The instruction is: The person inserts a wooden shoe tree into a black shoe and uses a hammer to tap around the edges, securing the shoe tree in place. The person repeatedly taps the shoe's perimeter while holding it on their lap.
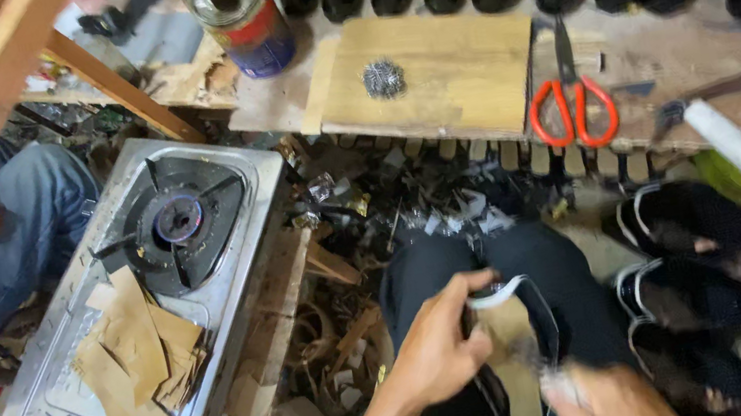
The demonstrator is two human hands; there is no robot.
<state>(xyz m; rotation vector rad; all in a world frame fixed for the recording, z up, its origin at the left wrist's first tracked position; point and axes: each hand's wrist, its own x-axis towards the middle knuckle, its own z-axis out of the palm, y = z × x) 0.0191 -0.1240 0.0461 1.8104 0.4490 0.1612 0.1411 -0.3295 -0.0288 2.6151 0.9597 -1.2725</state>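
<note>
We hold a black shoe upper with white-trimmed rim (511, 315) over our lap: left hand (437, 354) pinching the rim, right hand (608, 405) blurred beneath, grip unclear. Looks light, floppy; best gripped at the stiffer trim.

I see my left hand (437, 354) closed on a black shoe upper (505, 337) that looks matt and cloth-like, its white edging smooth; the right hand (607, 400) is blurred. The gas stove (226, 254) is brushed, dull-shiny metal with matt black burner grates, and brown paper pieces (139, 361) lie creased on it. The board (458, 71) is pale, smooth wood carrying a wad of glinting steel wool (384, 80). The scissors (571, 96) have glossy red plastic handles and dark metal blades. The tin can (244, 19) shines.
</note>
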